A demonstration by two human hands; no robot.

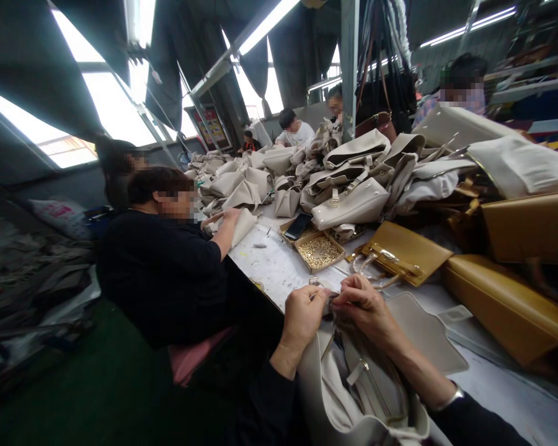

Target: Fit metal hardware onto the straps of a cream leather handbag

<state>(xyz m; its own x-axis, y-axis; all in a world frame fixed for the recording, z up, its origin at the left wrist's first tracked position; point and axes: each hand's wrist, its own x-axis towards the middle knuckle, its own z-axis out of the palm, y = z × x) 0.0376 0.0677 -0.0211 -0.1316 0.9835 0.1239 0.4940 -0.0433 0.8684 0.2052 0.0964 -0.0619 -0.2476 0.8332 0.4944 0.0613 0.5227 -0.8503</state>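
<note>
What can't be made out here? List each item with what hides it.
All in the head view:
- Exactly what the left hand and right hand pinch: hidden within their grip.
- Base of the open beige handbag: cut off by the bottom edge.
- Exact shape of the gold-coloured pieces in the cardboard tray: too small.
- Contents of the heap at far left: dark, blurred.

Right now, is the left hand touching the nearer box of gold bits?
Apart: the head view shows white tabletop between the left hand and the nearer box.
</note>
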